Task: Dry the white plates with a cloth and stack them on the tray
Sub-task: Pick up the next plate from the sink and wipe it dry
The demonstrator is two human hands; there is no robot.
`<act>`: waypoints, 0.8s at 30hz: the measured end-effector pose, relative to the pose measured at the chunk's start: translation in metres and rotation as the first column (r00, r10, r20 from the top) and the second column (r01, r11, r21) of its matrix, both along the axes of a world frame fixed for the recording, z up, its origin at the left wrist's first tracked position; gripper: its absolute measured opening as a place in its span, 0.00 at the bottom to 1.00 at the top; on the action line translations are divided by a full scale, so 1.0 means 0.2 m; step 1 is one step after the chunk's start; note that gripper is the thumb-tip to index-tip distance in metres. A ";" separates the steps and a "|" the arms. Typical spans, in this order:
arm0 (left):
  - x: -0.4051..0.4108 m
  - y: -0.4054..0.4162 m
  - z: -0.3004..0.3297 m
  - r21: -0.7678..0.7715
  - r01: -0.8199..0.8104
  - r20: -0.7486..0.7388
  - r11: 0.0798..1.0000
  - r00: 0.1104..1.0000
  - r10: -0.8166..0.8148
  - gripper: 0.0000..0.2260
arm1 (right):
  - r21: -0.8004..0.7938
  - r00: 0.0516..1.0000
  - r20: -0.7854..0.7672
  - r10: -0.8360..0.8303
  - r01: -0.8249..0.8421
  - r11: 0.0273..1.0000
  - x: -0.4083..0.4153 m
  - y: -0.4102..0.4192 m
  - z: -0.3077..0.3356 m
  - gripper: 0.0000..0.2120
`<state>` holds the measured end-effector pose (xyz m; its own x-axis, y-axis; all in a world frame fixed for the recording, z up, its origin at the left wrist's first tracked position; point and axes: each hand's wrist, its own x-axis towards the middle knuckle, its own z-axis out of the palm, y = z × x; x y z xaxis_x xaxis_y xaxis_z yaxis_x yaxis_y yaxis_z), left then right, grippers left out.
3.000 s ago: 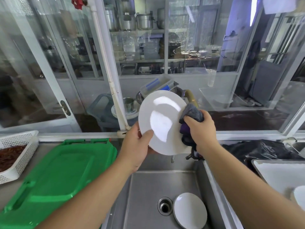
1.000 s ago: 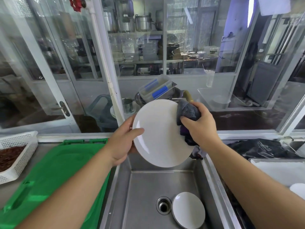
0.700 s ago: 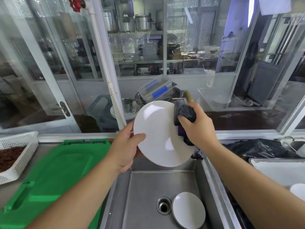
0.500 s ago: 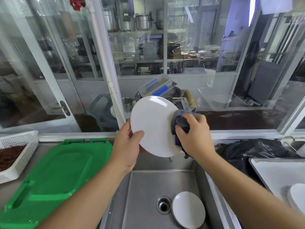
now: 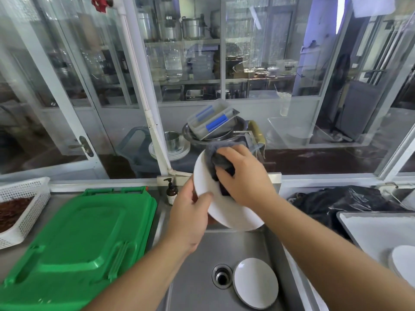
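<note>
Drying | my left hand (image 5: 189, 215) pinches the lower-left rim of the white plate (image 5: 226, 212), held tilted above the sink (image 5: 202, 286) | my right hand (image 5: 243, 176) clenches the grey cloth (image 5: 215, 157) against its upper face | tray (image 5: 368, 230) lies to the right, so right hand nearer (one plate already there) | second plate (image 5: 255, 282) waits beside the drain

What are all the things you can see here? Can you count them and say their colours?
plates: three, white; one held over the sink, one lying in the sink, one on the tray
cloth: one, grey, pressed on the held plate
sink: one, steel, centre
tray: one, white, right
lid: one, green, left counter
basket: one, white, far left
bottle: one, brown, behind sink
bag: one, black, right
left hand: grips plate edge
right hand: holds cloth
</note>
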<state>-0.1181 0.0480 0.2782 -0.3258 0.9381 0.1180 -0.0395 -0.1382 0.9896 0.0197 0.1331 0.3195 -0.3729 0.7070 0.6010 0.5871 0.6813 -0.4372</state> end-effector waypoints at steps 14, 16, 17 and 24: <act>-0.15 0.04 0.11 0.083 -0.116 0.033 0.990 0.993 0.114 0.24 | -0.249 0.990 0.023 -0.140 0.141 0.958 0.05 -0.07 -0.17 0.19; -0.15 0.04 0.09 0.072 -0.114 0.024 0.991 0.993 0.113 0.24 | -0.255 0.997 -0.031 -0.067 0.057 0.965 0.03 -0.14 -0.19 0.21; -0.14 0.05 0.08 0.067 -0.108 0.028 0.992 0.994 0.107 0.25 | -0.253 0.998 -0.054 -0.027 0.013 0.967 0.02 -0.16 -0.19 0.21; -0.05 0.02 0.00 0.054 -0.039 -0.022 0.998 0.999 0.040 0.24 | -0.113 0.993 -0.067 0.094 -0.101 0.988 -0.01 -0.02 0.01 0.19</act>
